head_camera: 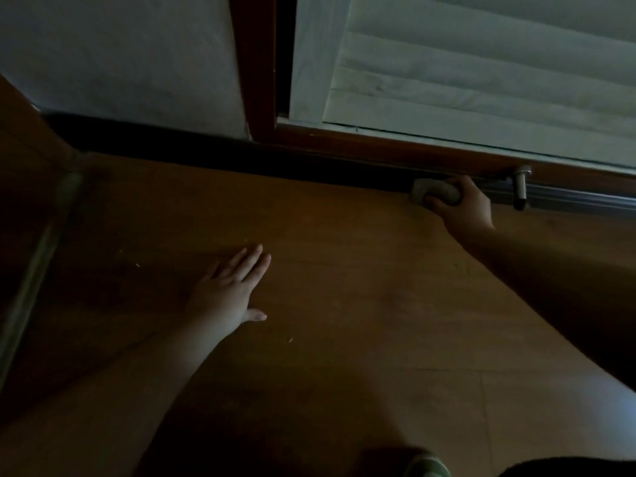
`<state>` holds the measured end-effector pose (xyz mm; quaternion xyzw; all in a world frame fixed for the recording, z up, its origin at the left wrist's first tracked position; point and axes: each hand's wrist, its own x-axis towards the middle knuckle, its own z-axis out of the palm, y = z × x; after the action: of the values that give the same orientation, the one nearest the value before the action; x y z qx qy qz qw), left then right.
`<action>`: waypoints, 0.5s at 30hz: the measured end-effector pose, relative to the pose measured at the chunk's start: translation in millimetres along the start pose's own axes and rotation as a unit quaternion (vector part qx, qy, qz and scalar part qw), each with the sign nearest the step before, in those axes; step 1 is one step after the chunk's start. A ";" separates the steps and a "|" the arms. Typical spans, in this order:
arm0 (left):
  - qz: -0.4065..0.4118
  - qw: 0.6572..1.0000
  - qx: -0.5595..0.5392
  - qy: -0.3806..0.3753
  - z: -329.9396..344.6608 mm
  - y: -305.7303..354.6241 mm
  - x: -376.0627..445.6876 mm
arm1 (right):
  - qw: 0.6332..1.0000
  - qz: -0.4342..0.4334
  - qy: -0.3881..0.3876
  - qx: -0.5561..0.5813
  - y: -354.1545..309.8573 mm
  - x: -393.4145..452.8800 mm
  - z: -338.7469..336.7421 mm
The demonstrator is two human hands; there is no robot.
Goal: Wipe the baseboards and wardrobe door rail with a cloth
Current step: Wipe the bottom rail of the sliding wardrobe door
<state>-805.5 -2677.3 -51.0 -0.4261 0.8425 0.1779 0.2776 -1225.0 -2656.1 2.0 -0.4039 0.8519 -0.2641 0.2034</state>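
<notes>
currently right hand [463, 206] grips cloth [434, 192] against the door rail [571, 197]. left hand [230, 287] lies flat, fingers straight, on floor [344, 287] well short of the rail.

Dim room. Brown wood floor [344, 287] under both hands; pale wall [120, 56] beyond left hand, louvred white door [481, 80] above right.

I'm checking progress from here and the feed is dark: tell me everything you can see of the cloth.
The cloth is a small, pale grey wad, bunched rather than spread flat; its weave and material cannot be made out in the dim light. The right hand grips it, fingers curled over it, so only its left part shows. It sits low against the dark baseboard, at the left end of the metal door rail, just above the wooden floor.
</notes>
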 end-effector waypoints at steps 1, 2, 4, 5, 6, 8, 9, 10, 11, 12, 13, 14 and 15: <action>-0.005 1.000 0.005 -0.005 -1.0 0.8 -1.9 | 1.000 -0.003 -0.007 -0.025 5.2 2.6 -5.7; -0.009 1.000 0.008 -0.008 -2.8 1.6 -3.8 | 0.998 -0.011 -0.016 -0.059 9.1 4.8 -10.7; -0.014 0.999 0.025 -0.014 -11.1 5.4 -5.6 | 0.992 -0.025 -0.022 -0.120 12.1 7.0 -16.8; -0.015 0.999 0.037 -0.016 -17.2 8.9 -6.2 | 0.990 -0.026 -0.023 -0.137 10.8 7.5 -17.1; -0.018 0.999 0.041 -0.016 -23.3 11.5 -7.5 | 0.988 -0.029 -0.031 -0.147 6.4 7.2 -14.6; -0.032 0.999 0.041 -0.006 -32.6 15.7 -9.7 | 0.985 -0.037 -0.055 -0.159 -10.6 4.4 -8.6; -0.037 0.998 0.041 -0.004 -35.9 18.4 -10.7 | 0.985 -0.030 -0.059 -0.158 -20.4 3.0 -7.7; -0.035 0.999 0.040 -0.009 -38.4 22.9 -12.5 | 0.988 -0.009 -0.061 -0.145 -28.1 -0.9 -7.1; -0.031 0.999 0.038 -0.014 -38.4 28.8 -14.2 | 0.991 0.011 -0.062 -0.121 -33.8 -8.0 -6.0; -0.027 0.999 0.033 -0.013 -36.2 35.3 -14.4 | 0.993 0.019 -0.063 -0.099 -36.8 -15.1 -3.3; -0.023 0.999 0.028 -0.011 -34.5 43.2 -13.6 | 0.994 0.013 -0.072 -0.086 -40.1 -23.8 -0.2; -0.016 1.000 0.022 -0.008 -33.3 52.0 -11.9 | 0.993 0.003 -0.088 -0.083 -42.3 -32.1 2.5; -0.006 1.000 0.017 -0.004 -32.7 61.4 -9.1 | 0.991 -0.010 -0.101 -0.086 -42.1 -37.9 5.6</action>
<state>-861.6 -2654.0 -15.9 -0.4252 0.8417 0.1639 0.2895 -1175.0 -2650.0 28.6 -0.4527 0.8427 -0.1495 0.2503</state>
